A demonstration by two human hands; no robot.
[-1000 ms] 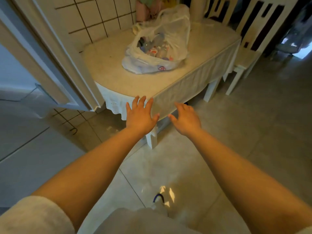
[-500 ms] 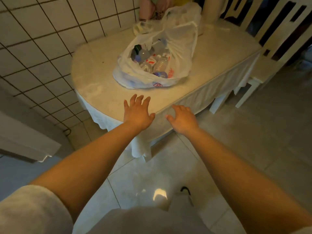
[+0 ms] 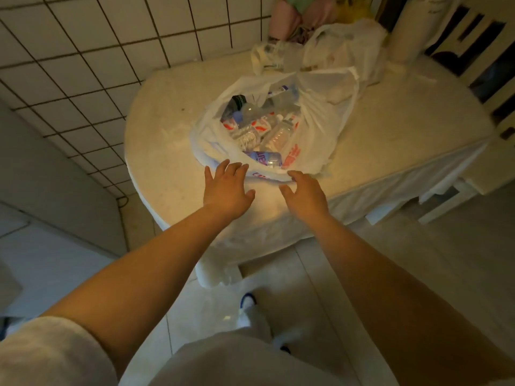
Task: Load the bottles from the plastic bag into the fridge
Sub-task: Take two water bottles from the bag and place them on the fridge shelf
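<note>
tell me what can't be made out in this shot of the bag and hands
- Bottle count: the plastic bag folds over the bottles in the head view.
- Bottle label text: too blurred.
- Whether the left hand or right hand touches the bag's near rim: unclear from above.
- The fridge: not identifiable.
- Chair: cut by the right edge.

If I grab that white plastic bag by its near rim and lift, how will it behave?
The plastic bag is thin, crumpled film, so it will probably sag and stretch rather than hold shape. Several bottles lie loose inside, so it is likely heavy and the load may shift. Its mouth gapes open; lifting one rim alone could spill them. Both the left hand and right hand are open nearby.
</note>
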